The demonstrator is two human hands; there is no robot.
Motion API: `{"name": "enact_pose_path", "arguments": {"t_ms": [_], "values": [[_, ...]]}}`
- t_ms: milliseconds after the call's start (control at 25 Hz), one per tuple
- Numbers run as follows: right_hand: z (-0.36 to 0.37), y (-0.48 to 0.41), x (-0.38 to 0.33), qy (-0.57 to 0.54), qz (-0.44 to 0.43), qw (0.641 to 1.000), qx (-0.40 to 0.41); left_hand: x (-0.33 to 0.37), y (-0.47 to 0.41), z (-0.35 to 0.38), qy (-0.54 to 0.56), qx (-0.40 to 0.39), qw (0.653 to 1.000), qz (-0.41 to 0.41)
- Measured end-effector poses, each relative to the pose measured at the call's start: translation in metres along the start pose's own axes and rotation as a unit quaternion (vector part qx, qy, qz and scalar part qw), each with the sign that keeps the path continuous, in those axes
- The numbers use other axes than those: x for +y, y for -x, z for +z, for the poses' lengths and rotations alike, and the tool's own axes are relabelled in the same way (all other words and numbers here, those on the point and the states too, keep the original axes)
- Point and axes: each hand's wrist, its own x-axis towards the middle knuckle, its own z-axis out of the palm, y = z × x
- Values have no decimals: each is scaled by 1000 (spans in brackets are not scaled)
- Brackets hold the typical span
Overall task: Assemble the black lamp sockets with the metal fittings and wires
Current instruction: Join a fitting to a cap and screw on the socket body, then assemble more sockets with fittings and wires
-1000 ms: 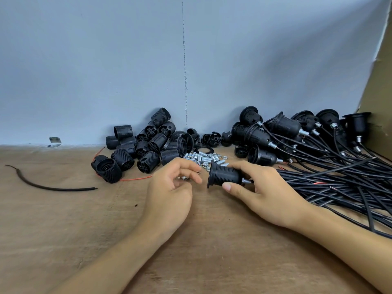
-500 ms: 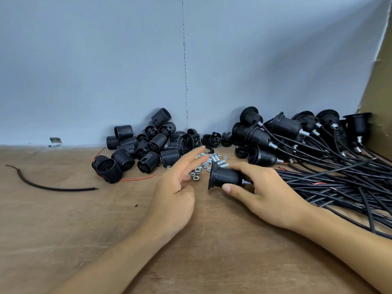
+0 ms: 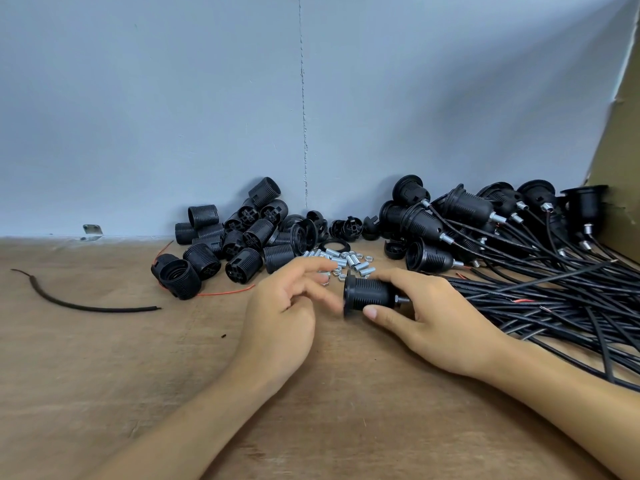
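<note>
My right hand (image 3: 440, 317) grips a black lamp socket (image 3: 369, 294) lying on its side just above the wooden table, with a short metal fitting (image 3: 403, 300) sticking out of its right end. My left hand (image 3: 280, 306) is just left of the socket. Its index finger reaches over the pile of small metal fittings and nuts (image 3: 346, 263), its other fingers are loosely bent and blurred, and I see nothing held in it. A heap of loose black socket parts (image 3: 235, 244) lies behind the left hand.
Finished sockets with black wires (image 3: 519, 271) are piled at the right, their cables spreading along the table. A cut piece of black cable (image 3: 86, 304) lies at the left. A blue wall closes the back and a cardboard panel (image 3: 620, 168) stands at the right.
My left hand stretched its fingers out to the metal fittings, then drew them back a little toward the socket. The right hand and its socket stayed almost still.
</note>
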Motion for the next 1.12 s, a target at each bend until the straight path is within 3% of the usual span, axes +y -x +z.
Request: {"name": "enact_pose_path", "arguments": {"t_ms": [160, 360, 560, 920, 1120], "values": [[-1, 0, -1, -9, 3, 1000, 3, -6, -1, -1, 9, 21, 1000, -3], [-1, 0, -2, 1, 3, 1000, 1, 4, 3, 1, -16, -42, 998, 35], [1, 1, -2, 56, 7, 996, 70, 5, 4, 1, -35, 59, 997, 20], [-10, -18, -18, 46, -28, 989, 134, 9, 4, 1, -40, 16, 999, -14], [-27, -48, -17, 130, -58, 975, 171, 11, 4, 1, -52, 2, 998, -27]]}}
